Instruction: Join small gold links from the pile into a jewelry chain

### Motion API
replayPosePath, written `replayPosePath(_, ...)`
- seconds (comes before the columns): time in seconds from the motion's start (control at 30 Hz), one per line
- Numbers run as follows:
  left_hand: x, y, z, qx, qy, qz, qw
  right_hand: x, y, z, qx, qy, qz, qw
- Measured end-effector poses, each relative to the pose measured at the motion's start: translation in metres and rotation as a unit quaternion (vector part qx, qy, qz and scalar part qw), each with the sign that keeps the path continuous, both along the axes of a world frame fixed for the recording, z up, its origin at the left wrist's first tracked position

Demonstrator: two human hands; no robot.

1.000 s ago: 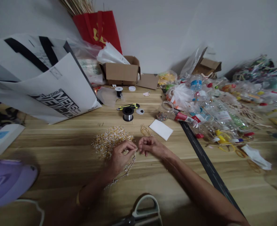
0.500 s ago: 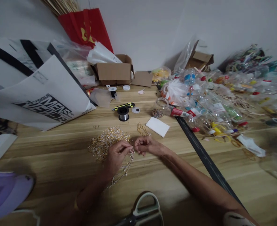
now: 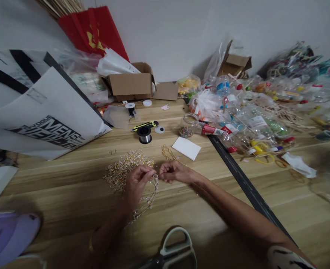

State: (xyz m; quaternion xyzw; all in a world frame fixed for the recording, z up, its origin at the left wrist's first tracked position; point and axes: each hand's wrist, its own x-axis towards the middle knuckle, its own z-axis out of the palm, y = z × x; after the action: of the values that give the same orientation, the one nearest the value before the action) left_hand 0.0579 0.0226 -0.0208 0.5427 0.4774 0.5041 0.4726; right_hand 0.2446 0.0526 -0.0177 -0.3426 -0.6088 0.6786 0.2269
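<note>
Between its thumb and forefinger, my left hand [image 3: 137, 183] pinches one end of a beaded chain [image 3: 151, 200], which hangs down in loops toward the table. Just to the right, my right hand [image 3: 174, 172] has its fingers closed in a pinch; whatever is between them is too small to make out. A small gap separates the fingertips of the two hands. Behind my left hand lies a pile of gold and clear beads [image 3: 123, 168]. A gold chain [image 3: 167, 152] rests beyond my right hand, beside a white card [image 3: 186, 148].
Scissors [image 3: 177, 246] lie at the near edge, a purple iron [image 3: 11, 235] at the left. A wire spool [image 3: 145, 135], a yellow cutter [image 3: 145, 126] and a bead jar [image 3: 186, 129] stand farther back. Plastic bottles [image 3: 257, 123] crowd the right; a white bag [image 3: 47, 116] stands left.
The fingertips of my two hands have drawn slightly apart. My left hand keeps its pinch on the beaded chain. The whole view has shifted a little.
</note>
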Motion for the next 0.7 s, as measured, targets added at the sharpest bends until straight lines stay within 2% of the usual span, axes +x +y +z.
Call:
replayPosePath(0.37,-0.0019,0.0015,0.0001,-0.070,0.001,0.010,0.997,0.0002,0.0001,0.0000,0.034,-0.004,-0.024,0.999)
replayPosePath(0.7,-0.0006,0.0031,0.0011,-0.118,-0.061,0.000,0.991,-0.0018,-0.0016,-0.0003,0.091,-0.014,-0.041,0.995)
